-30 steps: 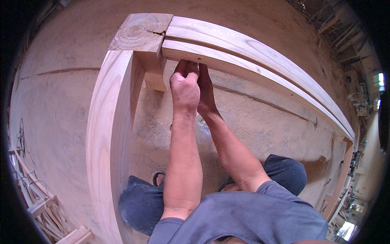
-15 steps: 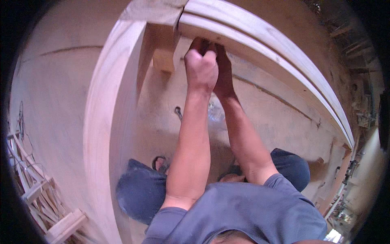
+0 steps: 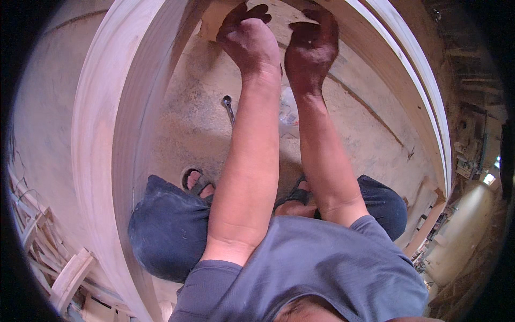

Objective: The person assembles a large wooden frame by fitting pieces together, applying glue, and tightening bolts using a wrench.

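Note:
My left hand point(image 3: 249, 43) is raised under the far corner of a pale wooden frame, its fingers partly bent and apart. Just to its right, my right hand point(image 3: 312, 51) has its thumb and fingers spread in a loose curl below the far right wooden rail point(image 3: 370, 48). A gap separates the two hands, and I see nothing held in either. Both hands are in shade, so anything tiny at the fingertips cannot be made out. The thick left wooden beam point(image 3: 102, 123) of the frame runs beside my left arm.
On the floor between my feet and hands lies a metal ring spanner point(image 3: 228, 107). A clear plastic bag point(image 3: 288, 110) shows between my forearms. Wood offcuts point(image 3: 70, 276) are piled at lower left. My sandalled foot point(image 3: 197, 182) rests inside the frame.
My hands were together against the underside of the far rail; they have come apart, the right one moving right. The view has shifted, so the frame's corner is now cut off at the top.

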`<state>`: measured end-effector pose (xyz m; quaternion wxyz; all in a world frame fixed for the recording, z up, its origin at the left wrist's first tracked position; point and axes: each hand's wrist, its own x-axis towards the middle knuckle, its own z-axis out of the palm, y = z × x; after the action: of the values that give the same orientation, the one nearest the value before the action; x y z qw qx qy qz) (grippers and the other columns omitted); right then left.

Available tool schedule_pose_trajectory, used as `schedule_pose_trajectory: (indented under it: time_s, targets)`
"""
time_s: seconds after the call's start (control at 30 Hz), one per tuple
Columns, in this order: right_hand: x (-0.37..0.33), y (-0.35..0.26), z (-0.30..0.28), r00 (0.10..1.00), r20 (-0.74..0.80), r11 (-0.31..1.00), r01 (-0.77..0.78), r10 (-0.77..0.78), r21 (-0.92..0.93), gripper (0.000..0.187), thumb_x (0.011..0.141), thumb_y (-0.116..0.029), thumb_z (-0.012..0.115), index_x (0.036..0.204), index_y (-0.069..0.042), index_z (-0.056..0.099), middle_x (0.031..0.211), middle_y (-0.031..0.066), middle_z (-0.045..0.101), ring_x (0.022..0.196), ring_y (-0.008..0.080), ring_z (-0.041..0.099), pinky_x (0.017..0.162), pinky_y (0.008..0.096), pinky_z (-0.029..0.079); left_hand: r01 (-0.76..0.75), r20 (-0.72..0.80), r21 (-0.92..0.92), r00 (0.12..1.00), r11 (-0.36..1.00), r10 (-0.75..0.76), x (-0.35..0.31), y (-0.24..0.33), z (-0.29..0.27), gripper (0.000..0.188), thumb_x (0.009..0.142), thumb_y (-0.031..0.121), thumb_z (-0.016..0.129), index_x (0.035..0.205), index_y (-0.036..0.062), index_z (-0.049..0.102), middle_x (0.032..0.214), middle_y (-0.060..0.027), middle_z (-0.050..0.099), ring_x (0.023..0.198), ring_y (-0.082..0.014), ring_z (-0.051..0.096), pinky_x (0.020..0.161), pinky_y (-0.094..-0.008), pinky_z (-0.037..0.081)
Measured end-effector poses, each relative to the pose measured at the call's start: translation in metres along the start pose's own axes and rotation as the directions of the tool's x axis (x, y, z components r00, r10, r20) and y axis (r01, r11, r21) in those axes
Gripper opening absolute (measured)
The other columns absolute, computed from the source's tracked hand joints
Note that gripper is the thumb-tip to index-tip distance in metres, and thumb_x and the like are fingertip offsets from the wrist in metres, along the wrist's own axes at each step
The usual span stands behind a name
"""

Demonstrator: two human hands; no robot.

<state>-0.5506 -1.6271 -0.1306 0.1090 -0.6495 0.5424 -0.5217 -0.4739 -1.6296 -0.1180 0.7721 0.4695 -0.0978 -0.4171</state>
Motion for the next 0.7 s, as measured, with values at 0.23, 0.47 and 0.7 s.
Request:
schedule_pose_trajectory:
  time_s: [0.23, 0.47, 0.7]
  targets:
    - [0.000, -0.014, 0.009, 0.942, 0.139, 0.710, -0.322, 0.304, 0.627, 0.049, 0.085, -0.003, 0.050, 0.133, -0.003, 0.049, 0.127, 0.0181, 0.058, 0.108, 0.0268, 0.064, 0.079, 0.0365, 0.054, 0.070, -0.050, -0.144, 0.996, 0.987, -0.078, 0.010, -0.006, -0.014, 0.029, 0.089, 0.003, 0.041, 0.110, -0.0094, 0.057, 0.089, -0.0201, 0.068, 0.080, -0.0249, 0.067, 0.072, -0.0312, 0.052]
    - [0.001, -0.035, -0.002, 0.894, 0.283, 0.566, -0.440, 0.347, 0.697, 0.048, 0.082, 0.007, 0.054, 0.129, 0.000, 0.054, 0.110, 0.0151, 0.067, 0.095, 0.0251, 0.067, 0.083, 0.0352, 0.053, 0.187, -0.031, -0.172, 0.980, 0.967, -0.195, 0.007, -0.018, -0.017, 0.031, 0.089, 0.006, 0.050, 0.116, -0.0081, 0.052, 0.093, -0.0225, 0.068, 0.073, -0.0260, 0.065, 0.067, -0.0327, 0.051]
    - [-0.015, 0.011, -0.029, 0.826, 0.481, 0.558, -0.557, 0.294, 0.615, 0.031, 0.086, 0.003, 0.058, 0.115, 0.001, 0.069, 0.096, 0.0128, 0.074, 0.085, 0.0194, 0.068, 0.078, 0.0326, 0.054, 0.416, -0.044, -0.002, 0.908, 0.909, -0.416, 0.016, -0.047, -0.062, 0.028, 0.099, 0.019, 0.044, 0.118, -0.0005, 0.054, 0.104, -0.0150, 0.068, 0.084, -0.0253, 0.067, 0.076, -0.0349, 0.055]
